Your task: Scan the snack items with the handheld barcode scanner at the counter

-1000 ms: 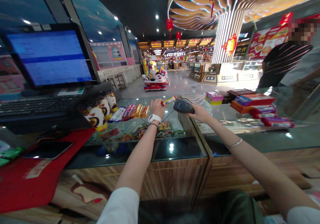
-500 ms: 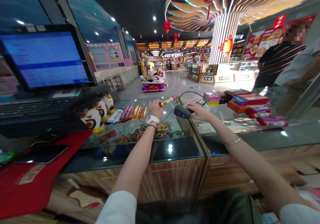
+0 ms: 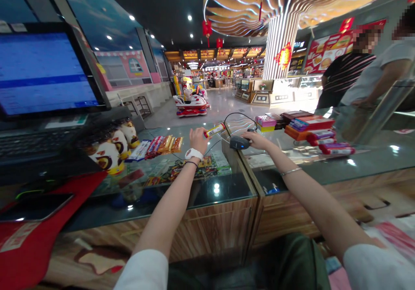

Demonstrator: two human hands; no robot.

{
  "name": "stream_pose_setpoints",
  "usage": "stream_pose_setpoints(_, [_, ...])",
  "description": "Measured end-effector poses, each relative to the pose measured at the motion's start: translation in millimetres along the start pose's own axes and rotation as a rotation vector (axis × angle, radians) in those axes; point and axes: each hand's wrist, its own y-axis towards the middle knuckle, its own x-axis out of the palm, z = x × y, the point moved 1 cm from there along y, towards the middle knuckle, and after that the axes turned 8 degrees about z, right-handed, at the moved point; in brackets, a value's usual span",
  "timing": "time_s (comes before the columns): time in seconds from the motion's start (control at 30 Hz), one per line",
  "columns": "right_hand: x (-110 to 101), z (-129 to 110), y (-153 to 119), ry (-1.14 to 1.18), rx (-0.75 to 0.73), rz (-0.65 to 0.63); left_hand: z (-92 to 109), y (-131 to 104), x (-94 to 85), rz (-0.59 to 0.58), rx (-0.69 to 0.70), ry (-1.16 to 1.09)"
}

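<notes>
My left hand (image 3: 197, 140), with a white watch on the wrist, is closed on a yellow candy roll (image 3: 215, 130) with red ends. It holds the roll just above the glass counter (image 3: 207, 197). A dark handheld barcode scanner (image 3: 238, 142) with a small blue light is in my right hand (image 3: 257, 141), whose fingers wrap its handle. The scanner's head sits beside the roll, slightly lower and to the right, apart from it. Left of my left hand lies a row of wrapped snack bars (image 3: 158, 146).
A monitor (image 3: 42, 76), keyboard (image 3: 42, 136) and patterned cups (image 3: 106, 154) stand at left, near a phone (image 3: 37, 207) on a red mat (image 3: 39, 246). Boxed sweets (image 3: 309, 128) are stacked at right. Two people stand beyond the counter. A cable (image 3: 241, 113) loops behind the scanner.
My view has turned slightly right. The scanner has shifted a little right relative to the counter and its head is turned differently. The candy roll stays in my left hand.
</notes>
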Motion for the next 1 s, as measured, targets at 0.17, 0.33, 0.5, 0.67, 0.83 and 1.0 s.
stream_pose_setpoints(0.17, [4.1, 6.6, -0.5, 0.096, 0.007, 0.025, 3.6, 0.0, 0.1, -0.015, 0.015, -0.016])
stream_pose_setpoints(0.33, [7.4, 8.8, -2.4, 0.154, 0.061, 0.024, 4.4, 0.1, 1.2, -0.018, 0.008, -0.014])
stream_pose_setpoints(0.5, [5.9, 9.5, -1.7, 0.202, 0.14, 0.126, 8.1, -1.6, -3.0, -0.031, 0.001, 0.0])
stream_pose_setpoints(0.67, [-2.3, -18.3, 7.5, 0.14, 0.149, 0.367, 11.0, -2.5, -6.5, -0.031, -0.001, -0.004])
stream_pose_setpoints(0.83, [2.7, -67.5, 22.0, 0.124, 0.016, 0.401, 16.0, -3.9, -11.3, -0.027, -0.016, -0.036])
stream_pose_setpoints(1.0, [14.5, -92.3, 33.0, 0.179, -0.012, 0.384, 20.4, -8.7, -23.9, -0.001, -0.04, -0.066])
